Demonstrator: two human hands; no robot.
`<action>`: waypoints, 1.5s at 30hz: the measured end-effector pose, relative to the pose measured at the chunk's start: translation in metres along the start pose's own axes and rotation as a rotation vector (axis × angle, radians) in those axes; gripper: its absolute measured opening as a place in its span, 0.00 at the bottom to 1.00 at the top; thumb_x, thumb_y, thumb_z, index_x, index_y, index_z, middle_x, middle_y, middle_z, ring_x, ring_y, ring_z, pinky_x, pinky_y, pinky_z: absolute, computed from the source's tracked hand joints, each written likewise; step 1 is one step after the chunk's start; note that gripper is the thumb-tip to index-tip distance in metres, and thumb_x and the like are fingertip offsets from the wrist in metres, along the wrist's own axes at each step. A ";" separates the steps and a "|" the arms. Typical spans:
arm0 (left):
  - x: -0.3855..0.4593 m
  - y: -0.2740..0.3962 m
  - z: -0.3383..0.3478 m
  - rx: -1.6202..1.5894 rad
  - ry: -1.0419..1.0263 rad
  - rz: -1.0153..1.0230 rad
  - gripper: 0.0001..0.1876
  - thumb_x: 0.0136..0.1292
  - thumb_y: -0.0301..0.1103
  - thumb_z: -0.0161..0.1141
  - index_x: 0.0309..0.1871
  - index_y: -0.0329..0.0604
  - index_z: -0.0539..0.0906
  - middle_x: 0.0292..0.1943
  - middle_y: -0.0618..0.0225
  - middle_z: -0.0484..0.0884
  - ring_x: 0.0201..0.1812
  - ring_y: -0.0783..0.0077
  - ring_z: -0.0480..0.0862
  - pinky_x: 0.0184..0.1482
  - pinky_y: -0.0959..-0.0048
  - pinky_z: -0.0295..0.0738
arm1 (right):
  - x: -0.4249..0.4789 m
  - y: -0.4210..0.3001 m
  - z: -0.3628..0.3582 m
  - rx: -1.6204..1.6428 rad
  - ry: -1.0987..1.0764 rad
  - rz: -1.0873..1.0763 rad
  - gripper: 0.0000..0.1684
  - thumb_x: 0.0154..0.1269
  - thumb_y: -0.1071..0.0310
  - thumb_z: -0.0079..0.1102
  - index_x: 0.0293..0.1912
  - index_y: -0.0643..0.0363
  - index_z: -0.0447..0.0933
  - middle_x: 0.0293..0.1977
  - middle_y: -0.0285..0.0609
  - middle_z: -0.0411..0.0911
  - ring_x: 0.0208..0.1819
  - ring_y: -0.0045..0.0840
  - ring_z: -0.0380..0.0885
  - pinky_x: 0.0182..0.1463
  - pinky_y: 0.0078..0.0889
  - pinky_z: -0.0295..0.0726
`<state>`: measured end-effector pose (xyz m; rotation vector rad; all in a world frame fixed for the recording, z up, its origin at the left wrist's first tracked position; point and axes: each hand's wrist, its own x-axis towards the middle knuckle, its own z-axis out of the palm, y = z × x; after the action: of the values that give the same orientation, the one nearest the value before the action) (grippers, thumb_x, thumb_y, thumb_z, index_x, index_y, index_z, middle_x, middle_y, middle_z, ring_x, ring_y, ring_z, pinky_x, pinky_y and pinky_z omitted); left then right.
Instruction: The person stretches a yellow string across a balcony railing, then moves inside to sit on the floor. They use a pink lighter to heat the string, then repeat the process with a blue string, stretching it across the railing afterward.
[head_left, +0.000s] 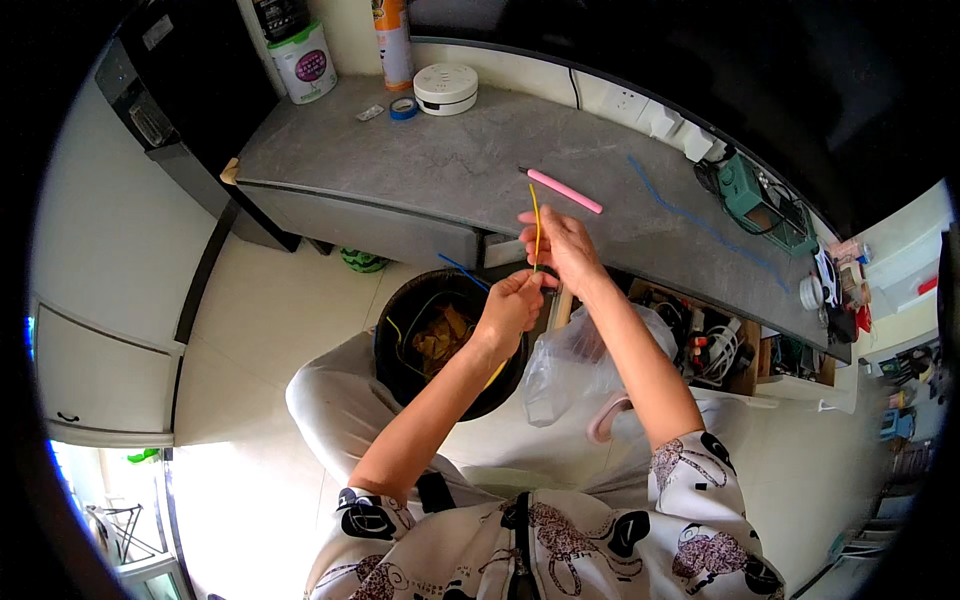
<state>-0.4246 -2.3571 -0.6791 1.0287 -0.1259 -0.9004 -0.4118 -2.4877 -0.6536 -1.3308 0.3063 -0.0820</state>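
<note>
My left hand pinches a thin yellow strand, which looks like wire or cord, between thumb and fingertips. Its upper end rises past my right hand, whose fingers are spread beside it and partly bent; whether they grip it cannot be told. A bit of green shows between the hands. Below my left wrist more yellow hangs over a black-lined bin. A blue strand sticks up at the bin's rim, and brown scraps lie inside. On the grey counter just beyond lies a pink pen-like tool with a dark tip.
The grey counter holds a blue tape roll, a round white device, a long blue strand and a green device. Below are a clear plastic bag and an open drawer with cables. My knees flank the bin.
</note>
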 end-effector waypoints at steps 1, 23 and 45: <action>0.003 0.001 0.001 0.000 0.008 0.005 0.11 0.67 0.36 0.44 0.40 0.40 0.75 0.15 0.81 0.58 0.15 0.86 0.53 0.16 0.84 0.46 | 0.010 0.004 -0.015 -0.229 0.149 -0.052 0.21 0.67 0.55 0.40 0.41 0.64 0.72 0.25 0.42 0.74 0.22 0.24 0.73 0.26 0.27 0.73; 0.076 0.001 0.006 0.093 0.183 -0.106 0.14 0.67 0.36 0.41 0.37 0.37 0.76 0.16 0.80 0.58 0.14 0.86 0.53 0.14 0.81 0.47 | 0.014 -0.035 -0.080 -1.404 0.063 -0.254 0.12 0.61 0.66 0.44 0.37 0.66 0.69 0.31 0.57 0.74 0.34 0.48 0.74 0.36 0.45 0.70; 0.088 0.009 0.002 0.087 0.253 -0.265 0.12 0.63 0.36 0.49 0.33 0.38 0.79 0.18 0.79 0.63 0.14 0.86 0.54 0.14 0.83 0.46 | 0.019 -0.023 -0.070 -1.294 0.069 -0.590 0.11 0.60 0.65 0.49 0.37 0.62 0.73 0.33 0.52 0.76 0.35 0.44 0.75 0.39 0.43 0.72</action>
<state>-0.3636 -2.4182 -0.6973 1.2507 0.1889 -1.0010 -0.4101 -2.5640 -0.6489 -2.6810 -0.0335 -0.4842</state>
